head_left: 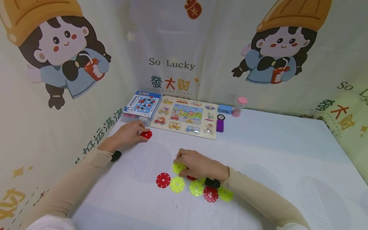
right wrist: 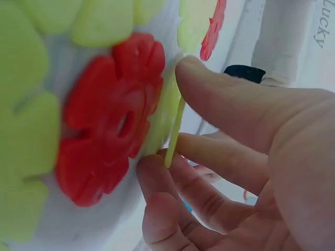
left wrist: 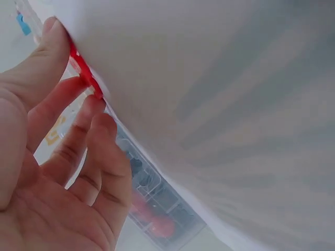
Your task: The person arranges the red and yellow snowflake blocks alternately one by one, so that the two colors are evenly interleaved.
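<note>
Yellow disc (head_left: 179,167) is pinched in right grip (head_left: 198,163), red disc (head_left: 147,134) in left grip (head_left: 130,133); light rim pressure should suffice

On the table (head_left: 273,137), the box (head_left: 142,107) lies left of the puzzle board (head_left: 187,114); block (head_left: 225,109) and hourglass (head_left: 239,107) stand right of the board; discs (head_left: 177,184) lie in front (another, in the left hand (head_left: 130,132), is just before the box).
</note>
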`<state>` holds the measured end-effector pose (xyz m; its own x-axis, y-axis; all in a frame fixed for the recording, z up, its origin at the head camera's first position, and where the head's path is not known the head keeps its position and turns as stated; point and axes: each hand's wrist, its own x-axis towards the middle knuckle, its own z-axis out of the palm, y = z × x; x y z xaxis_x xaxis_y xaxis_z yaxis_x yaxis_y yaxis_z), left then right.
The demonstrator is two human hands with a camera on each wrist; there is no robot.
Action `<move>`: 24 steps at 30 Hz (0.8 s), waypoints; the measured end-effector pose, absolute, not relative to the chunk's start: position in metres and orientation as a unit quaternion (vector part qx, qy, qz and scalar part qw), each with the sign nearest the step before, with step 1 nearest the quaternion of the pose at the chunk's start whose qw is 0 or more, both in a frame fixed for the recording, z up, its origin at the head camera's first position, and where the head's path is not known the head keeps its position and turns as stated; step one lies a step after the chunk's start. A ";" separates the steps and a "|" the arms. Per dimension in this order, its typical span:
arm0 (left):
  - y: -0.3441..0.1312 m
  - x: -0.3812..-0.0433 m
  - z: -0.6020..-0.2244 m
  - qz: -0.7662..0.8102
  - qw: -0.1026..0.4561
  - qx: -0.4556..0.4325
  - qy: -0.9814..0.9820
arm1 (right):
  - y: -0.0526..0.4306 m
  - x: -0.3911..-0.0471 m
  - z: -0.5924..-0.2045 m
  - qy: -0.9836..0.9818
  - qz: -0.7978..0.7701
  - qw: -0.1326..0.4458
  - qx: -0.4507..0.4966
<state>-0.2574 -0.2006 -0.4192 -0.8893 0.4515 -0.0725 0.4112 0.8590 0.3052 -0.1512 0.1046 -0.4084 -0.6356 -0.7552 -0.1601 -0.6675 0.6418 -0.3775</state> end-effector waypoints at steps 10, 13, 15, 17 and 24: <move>-0.204 -0.255 -0.416 0.158 0.092 0.220 0.958 | 0.092 -0.170 -0.405 0.903 -0.170 0.097 -0.382; -0.203 -0.255 -0.413 0.151 0.090 0.221 0.959 | 0.080 -0.193 -0.403 0.905 -0.198 0.059 -0.372; -0.202 -0.256 -0.412 0.147 0.088 0.220 0.960 | 0.068 -0.211 -0.402 0.906 -0.205 0.035 -0.369; -0.201 -0.257 -0.411 0.146 0.087 0.220 0.961 | 0.055 -0.227 -0.402 0.910 -0.206 0.025 -0.360; -0.200 -0.258 -0.415 0.145 0.091 0.216 0.961 | 0.021 -0.257 -0.417 0.928 -0.161 0.059 -0.330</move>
